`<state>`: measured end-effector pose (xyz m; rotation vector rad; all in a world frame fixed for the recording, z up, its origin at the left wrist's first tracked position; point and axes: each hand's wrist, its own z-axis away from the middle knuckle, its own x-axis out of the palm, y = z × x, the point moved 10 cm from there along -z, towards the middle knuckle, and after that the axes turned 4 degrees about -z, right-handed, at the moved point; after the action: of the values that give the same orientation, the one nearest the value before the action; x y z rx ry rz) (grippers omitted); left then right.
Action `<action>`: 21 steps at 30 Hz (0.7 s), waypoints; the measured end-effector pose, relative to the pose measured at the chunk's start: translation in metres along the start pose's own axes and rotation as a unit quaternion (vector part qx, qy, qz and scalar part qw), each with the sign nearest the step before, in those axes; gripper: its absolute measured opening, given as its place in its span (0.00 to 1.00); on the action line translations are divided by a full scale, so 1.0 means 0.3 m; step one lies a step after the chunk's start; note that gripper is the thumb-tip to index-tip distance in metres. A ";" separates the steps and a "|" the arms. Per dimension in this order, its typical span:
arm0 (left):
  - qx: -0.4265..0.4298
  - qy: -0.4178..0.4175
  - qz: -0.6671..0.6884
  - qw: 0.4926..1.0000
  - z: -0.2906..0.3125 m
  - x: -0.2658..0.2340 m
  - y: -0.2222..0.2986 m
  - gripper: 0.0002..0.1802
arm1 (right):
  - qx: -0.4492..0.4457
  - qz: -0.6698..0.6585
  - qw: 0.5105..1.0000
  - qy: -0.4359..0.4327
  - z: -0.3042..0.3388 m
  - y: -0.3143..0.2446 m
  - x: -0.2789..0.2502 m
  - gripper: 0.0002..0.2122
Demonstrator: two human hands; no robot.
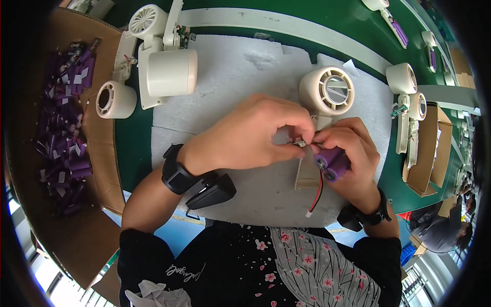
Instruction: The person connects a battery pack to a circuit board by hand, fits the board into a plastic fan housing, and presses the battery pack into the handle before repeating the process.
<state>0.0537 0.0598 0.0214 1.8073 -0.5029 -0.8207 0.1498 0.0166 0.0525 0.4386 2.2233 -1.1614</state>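
My right hand [353, 151] is closed around a purple battery pack [331, 162] of two cylindrical cells. From the pack hangs a red and black lead [320, 190] that ends in a small white plug. My left hand [255, 133] pinches thumb and forefinger together at a tiny pale part [300, 143], too small to make out, which meets the right fingertips. Beneath both hands lies a cream handheld fan [327, 91], its round head pointing away from me and the lower handle showing between my hands. The middle of its handle is mostly hidden.
A padded grey-white mat [230, 66] covers the green bench. At left stands a cardboard box [102, 97] full of purple battery packs [64, 123]. Cream fan bodies [171, 72] stand or lie on both sides. A smaller carton [427, 153] is at right; another person [442, 225] is beyond.
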 end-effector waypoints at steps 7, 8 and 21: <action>-0.023 0.010 0.020 0.999 0.000 -0.005 -0.006 0.14 | 0.037 -0.025 0.999 -0.017 -0.005 0.016 0.009 0.16; -0.021 0.012 0.024 0.999 0.001 -0.003 -0.006 0.14 | 0.048 -0.026 0.998 -0.014 -0.004 0.021 0.009 0.15; -0.084 -0.001 0.043 0.996 0.020 -0.018 -0.014 0.19 | 0.043 -0.002 0.998 -0.055 -0.006 0.010 0.029 0.16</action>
<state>0.0456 0.0612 0.0178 1.6192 -0.4941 -0.7833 0.1440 0.0200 0.0461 0.3955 2.0862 -1.2551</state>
